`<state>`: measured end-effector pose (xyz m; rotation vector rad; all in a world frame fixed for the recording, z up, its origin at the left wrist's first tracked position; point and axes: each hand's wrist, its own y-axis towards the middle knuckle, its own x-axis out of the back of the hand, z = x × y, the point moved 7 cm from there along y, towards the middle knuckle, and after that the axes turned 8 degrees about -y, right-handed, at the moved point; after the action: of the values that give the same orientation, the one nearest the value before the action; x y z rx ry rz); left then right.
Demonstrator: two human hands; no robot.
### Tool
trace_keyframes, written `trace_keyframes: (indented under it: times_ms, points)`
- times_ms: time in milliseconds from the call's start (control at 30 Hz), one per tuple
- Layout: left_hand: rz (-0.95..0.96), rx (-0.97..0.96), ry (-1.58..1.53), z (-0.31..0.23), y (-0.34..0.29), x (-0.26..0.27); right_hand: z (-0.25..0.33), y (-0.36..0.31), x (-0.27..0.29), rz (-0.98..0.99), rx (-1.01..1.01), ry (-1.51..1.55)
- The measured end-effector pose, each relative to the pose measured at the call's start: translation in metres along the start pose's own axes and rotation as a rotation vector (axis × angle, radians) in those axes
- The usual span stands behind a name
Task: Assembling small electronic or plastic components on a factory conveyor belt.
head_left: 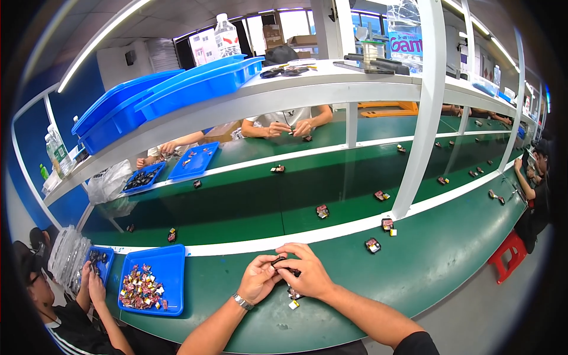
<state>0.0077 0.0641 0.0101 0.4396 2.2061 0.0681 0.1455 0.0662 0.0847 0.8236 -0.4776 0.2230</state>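
My left hand (256, 280), with a metal watch band at the wrist, and my right hand (311, 274) meet above the green work surface (349, 307). Between their fingertips is a small black part (278, 260); fingers cover most of it, so its exact kind is unclear. Both hands are closed on it. Just below them lies a small reddish-brown assembly (293, 293) with a white and yellow piece, partly hidden by my right hand. Two similar assemblies, one black-edged (373, 245) and one by the post (387, 225), lie to the right.
A blue tray (180, 266) of small reddish parts stands left, beside a co-worker's hands (94, 287). Beyond a white rail (236, 247), a green conveyor belt (248, 207) carries scattered assemblies. A white post (421, 118) supports an overhead shelf (331, 86) with blue trays. Other people sit opposite.
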Motion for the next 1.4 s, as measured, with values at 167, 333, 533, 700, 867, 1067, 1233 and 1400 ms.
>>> trace_keyframes:
  times_ms: [167,333,533,700,867,1067,1233,1400]
  points:
    - [0.014,0.002,0.022,0.004,0.001,0.000,-0.005,-0.001,-0.002,0.019,-0.004,-0.006]
    - [-0.032,-0.033,0.057,-0.003,0.001,0.008,0.001,-0.001,-0.003,0.032,0.030,-0.026]
    - [-0.039,0.004,0.028,0.002,0.000,0.006,0.008,0.003,0.008,-0.092,0.093,-0.121]
    - [-0.072,0.015,0.037,0.005,0.000,0.007,0.014,0.004,0.010,-0.111,0.184,-0.253]
    - [-0.094,0.021,0.045,0.004,0.000,0.006,0.014,0.002,0.007,-0.083,0.204,-0.312]
    - [-0.119,0.026,0.040,0.004,0.000,0.006,0.012,0.002,0.000,-0.081,0.203,-0.364]
    - [-0.125,0.033,0.034,0.007,-0.001,0.006,0.007,0.000,-0.004,-0.064,0.197,-0.394]
    - [-0.146,0.020,0.073,0.005,0.000,0.008,0.017,0.001,0.000,-0.077,0.215,-0.444]
